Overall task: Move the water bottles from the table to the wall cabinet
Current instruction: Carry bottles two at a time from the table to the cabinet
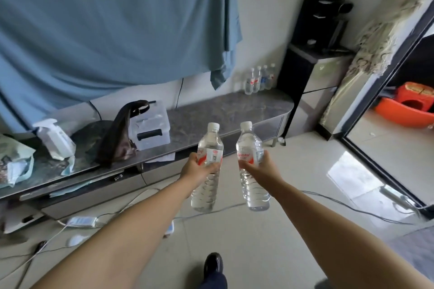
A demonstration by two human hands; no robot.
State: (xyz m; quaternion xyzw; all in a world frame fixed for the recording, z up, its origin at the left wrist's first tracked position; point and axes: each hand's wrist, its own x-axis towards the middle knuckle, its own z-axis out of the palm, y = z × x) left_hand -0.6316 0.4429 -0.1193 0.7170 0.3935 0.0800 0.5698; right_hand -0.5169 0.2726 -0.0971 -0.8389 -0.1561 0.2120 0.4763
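Note:
I hold two clear water bottles upright in front of me, above the tiled floor. My left hand (196,168) grips the left bottle (207,148) around its red-and-white label. My right hand (263,166) grips the right bottle (249,145) the same way. Both bottles have white caps and are full. Several more water bottles (259,78) stand in a cluster at the far right end of the low dark marble-topped cabinet (223,110), against the white wall.
On the cabinet lie a clear plastic box (150,124), a brown bag (119,134), a white spray bottle (50,135) and plastic bags. A black water dispenser (314,54) stands at its right end. Cables and a power strip (82,221) cross the floor. A doorway opens at right.

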